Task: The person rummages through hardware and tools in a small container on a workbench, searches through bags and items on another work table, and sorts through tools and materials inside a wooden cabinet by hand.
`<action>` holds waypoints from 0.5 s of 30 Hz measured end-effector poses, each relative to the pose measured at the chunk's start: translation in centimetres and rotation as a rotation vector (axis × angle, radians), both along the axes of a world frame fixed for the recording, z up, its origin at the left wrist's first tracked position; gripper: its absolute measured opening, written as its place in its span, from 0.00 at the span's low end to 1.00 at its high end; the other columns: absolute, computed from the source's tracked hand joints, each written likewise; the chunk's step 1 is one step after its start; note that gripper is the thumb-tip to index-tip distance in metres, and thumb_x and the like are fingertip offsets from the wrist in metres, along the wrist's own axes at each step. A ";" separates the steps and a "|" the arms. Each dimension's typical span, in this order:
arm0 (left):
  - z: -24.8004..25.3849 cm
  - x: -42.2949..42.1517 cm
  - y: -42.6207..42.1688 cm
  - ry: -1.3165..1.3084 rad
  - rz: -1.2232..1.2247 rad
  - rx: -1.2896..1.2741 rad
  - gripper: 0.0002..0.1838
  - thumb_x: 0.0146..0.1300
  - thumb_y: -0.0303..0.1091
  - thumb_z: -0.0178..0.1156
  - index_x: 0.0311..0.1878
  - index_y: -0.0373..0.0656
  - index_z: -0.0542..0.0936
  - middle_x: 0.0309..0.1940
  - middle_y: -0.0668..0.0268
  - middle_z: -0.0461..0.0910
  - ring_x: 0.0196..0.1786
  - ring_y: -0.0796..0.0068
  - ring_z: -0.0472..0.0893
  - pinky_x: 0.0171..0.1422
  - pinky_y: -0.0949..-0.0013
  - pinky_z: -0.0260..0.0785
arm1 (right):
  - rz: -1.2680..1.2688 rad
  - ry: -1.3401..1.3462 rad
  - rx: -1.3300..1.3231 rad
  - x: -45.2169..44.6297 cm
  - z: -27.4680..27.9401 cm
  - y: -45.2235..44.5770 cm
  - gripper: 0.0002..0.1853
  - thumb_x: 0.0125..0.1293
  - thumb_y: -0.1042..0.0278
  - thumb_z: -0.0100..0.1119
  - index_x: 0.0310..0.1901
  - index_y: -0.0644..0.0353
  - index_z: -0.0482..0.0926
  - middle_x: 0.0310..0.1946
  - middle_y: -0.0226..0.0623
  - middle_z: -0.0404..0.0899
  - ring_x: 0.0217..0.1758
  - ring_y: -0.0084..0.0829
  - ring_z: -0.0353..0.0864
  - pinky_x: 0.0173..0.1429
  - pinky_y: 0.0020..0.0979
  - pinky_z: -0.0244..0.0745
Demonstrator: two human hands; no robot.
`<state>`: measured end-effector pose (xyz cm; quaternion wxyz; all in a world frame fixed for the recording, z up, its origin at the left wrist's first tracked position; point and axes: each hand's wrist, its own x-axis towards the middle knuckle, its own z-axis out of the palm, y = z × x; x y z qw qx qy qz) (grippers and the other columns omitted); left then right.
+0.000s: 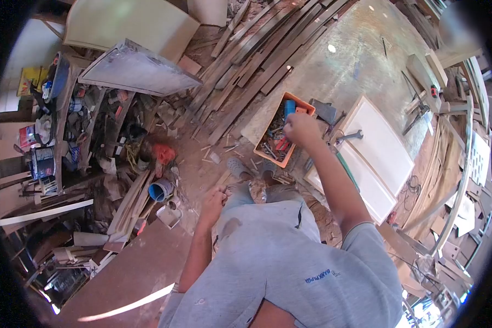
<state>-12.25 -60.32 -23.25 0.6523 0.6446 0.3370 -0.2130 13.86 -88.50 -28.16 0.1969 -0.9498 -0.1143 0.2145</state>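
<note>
My right hand [302, 130] is over the right side of an orange box [283, 162], its fingers curled closed. Whatever those fingers may hold is hidden. Inside the box lie small metal pieces [268, 148], a blue object [290, 107] and a red-handled item [282, 144]. Down by my left leg, my left hand [216, 198] is closed, and I cannot make out anything in its fingers. To the right of the box, a wrench [350, 136] rests on a white panel [374, 142]. A dark grey block-like object [323, 111] sits just beyond the box.
Long wooden strips [251, 65] lie ahead, beside a big worn board [355, 60]. Cluttered shelves [65, 126] stand at the left, with a blue bucket [160, 190] on the floor near them. Scraps lie around my shoes [238, 168]. A clamp-like tool [421, 112] is at the right.
</note>
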 end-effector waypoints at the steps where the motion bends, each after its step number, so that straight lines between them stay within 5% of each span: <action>1: 0.1 0.2 -0.2 0.005 -0.012 -0.005 0.09 0.68 0.29 0.51 0.38 0.40 0.81 0.26 0.77 0.71 0.28 0.86 0.65 0.33 0.75 0.57 | 0.196 -0.083 -0.134 -0.3 -1.9 0.4 0.07 0.60 0.71 0.59 0.33 0.59 0.87 0.34 0.40 0.88 0.48 0.42 0.87 0.54 0.45 0.79; 8: 1.1 0.8 -0.3 -0.002 -0.008 -0.025 0.09 0.68 0.29 0.50 0.38 0.41 0.80 0.26 0.77 0.72 0.27 0.86 0.64 0.32 0.76 0.56 | 0.393 -0.341 -0.235 -1.9 -7.1 1.9 0.05 0.58 0.66 0.65 0.28 0.55 0.86 0.31 0.37 0.86 0.43 0.39 0.84 0.51 0.41 0.76; 12: 0.5 -0.1 0.7 -0.039 -0.005 -0.021 0.10 0.69 0.29 0.48 0.37 0.41 0.80 0.25 0.77 0.71 0.27 0.86 0.64 0.32 0.75 0.55 | 0.094 -0.319 0.228 -1.8 -5.6 0.2 0.08 0.64 0.64 0.66 0.32 0.57 0.88 0.35 0.40 0.87 0.46 0.40 0.85 0.56 0.38 0.77; 14: 0.6 -0.6 0.9 -0.018 0.007 0.014 0.10 0.68 0.31 0.49 0.39 0.41 0.81 0.26 0.76 0.70 0.28 0.85 0.64 0.34 0.74 0.55 | -0.198 -0.194 0.475 -2.1 -2.6 -0.8 0.09 0.68 0.62 0.66 0.36 0.58 0.89 0.39 0.41 0.88 0.47 0.39 0.85 0.58 0.35 0.78; 15: 0.7 -0.8 0.8 -0.005 0.007 0.028 0.11 0.68 0.31 0.49 0.40 0.41 0.81 0.27 0.76 0.69 0.29 0.84 0.64 0.34 0.73 0.55 | -0.349 0.051 0.570 -2.0 -0.6 -1.7 0.12 0.74 0.59 0.64 0.46 0.60 0.88 0.43 0.38 0.89 0.47 0.32 0.85 0.54 0.31 0.79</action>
